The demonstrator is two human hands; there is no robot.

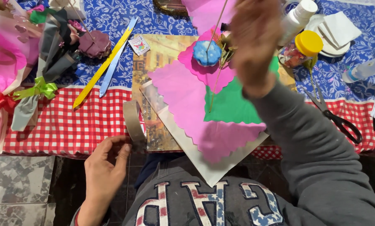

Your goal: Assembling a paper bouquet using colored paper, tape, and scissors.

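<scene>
At worktop edge, left hand [105, 167] pinching tape roll [133, 122] loosely; right hand [254, 39] raised, blurred, grip state unclear, near thin stick [217, 23] above blue flower [207, 53] on pink paper [193, 106]. Best: steady roll, pull tape slowly.

A pink scalloped paper [187, 100] overlaps a green sheet [233, 104] at centre frame. Above them sits a blue flower [207, 53]. The surface [82, 121] wears red-and-white checks, with a blue floral cloth [112, 21] higher up. A yellow strip [101, 69] crosses at upper left; a yellow-lidded jar [301, 49] stands at upper right.
</scene>
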